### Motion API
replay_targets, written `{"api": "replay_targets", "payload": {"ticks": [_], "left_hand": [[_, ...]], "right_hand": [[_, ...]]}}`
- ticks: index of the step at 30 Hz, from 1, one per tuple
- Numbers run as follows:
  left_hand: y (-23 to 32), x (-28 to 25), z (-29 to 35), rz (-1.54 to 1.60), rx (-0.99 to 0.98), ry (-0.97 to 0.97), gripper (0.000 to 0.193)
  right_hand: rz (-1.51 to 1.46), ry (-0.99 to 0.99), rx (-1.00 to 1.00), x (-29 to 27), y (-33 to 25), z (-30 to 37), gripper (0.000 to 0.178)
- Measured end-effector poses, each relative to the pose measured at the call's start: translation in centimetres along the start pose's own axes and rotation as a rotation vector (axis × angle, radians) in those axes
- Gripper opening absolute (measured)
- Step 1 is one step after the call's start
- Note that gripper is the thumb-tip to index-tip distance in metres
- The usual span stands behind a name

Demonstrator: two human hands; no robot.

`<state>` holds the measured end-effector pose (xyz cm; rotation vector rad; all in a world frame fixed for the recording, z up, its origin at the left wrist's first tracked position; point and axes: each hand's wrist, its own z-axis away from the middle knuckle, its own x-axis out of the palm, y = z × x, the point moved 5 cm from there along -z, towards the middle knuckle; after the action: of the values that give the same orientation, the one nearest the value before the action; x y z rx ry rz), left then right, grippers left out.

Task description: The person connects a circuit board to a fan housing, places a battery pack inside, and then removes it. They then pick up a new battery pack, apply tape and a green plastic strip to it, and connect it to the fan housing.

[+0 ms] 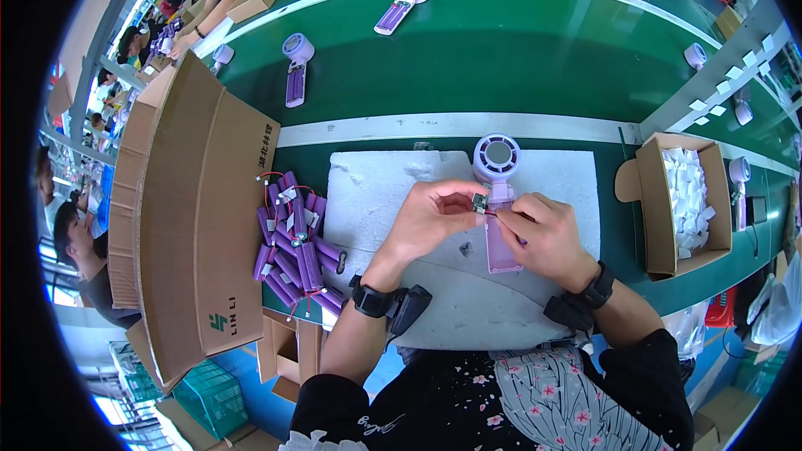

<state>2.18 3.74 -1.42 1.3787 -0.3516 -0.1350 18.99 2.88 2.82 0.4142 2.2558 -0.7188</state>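
Between the thumb and fingers of my left hand is a small green circuit board, held up over the work mat. My right hand is closed in a pinch close beside it, on a thin dark red wire that runs to the board. The wire's far end is hidden by my fingers. Beneath both hands lies a purple handheld fan, its round head pointing away from me and its handle partly covered by my hands. White foam sheet supports the fan.
Purple battery cells with red wires are heaped left of the foam, beside a tall cardboard box. An open carton of white pieces stands at right. More fans lie on the green belt beyond the white rail. Co-workers sit at left.
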Motion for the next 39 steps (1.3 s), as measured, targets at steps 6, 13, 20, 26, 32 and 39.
{"api": "replay_targets", "payload": {"ticks": [6,13,20,26,32,39], "left_hand": [[0.8,0.6,0.0,-0.134,0.137,-0.001,0.041],[1.6,1.7,0.2,-0.337,0.276,0.046,0.043],[1.6,0.1,0.8,-0.418,0.299,0.127,0.034],[2.4,-0.5,1.3,-0.591,0.367,0.156,0.029],[2.6,-0.4,1.5,-0.655,0.38,0.216,0.023],[2.0,-1.0,1.5,-0.624,0.333,0.185,0.025]], "right_hand": [[-0.118,-0.04,0.062,-0.1,0.7,0.0,0.008],[-0.197,0.063,0.28,0.1,1.2,-0.4,0.026],[-0.25,0.067,0.216,1.3,1.4,-0.6,0.033],[-0.23,0.082,0.212,2.0,1.1,-0.9,0.033],[-0.264,0.148,0.194,2.2,1.1,-0.7,0.03],[-0.292,0.14,0.284,2.4,1.0,-0.6,0.028]]}}
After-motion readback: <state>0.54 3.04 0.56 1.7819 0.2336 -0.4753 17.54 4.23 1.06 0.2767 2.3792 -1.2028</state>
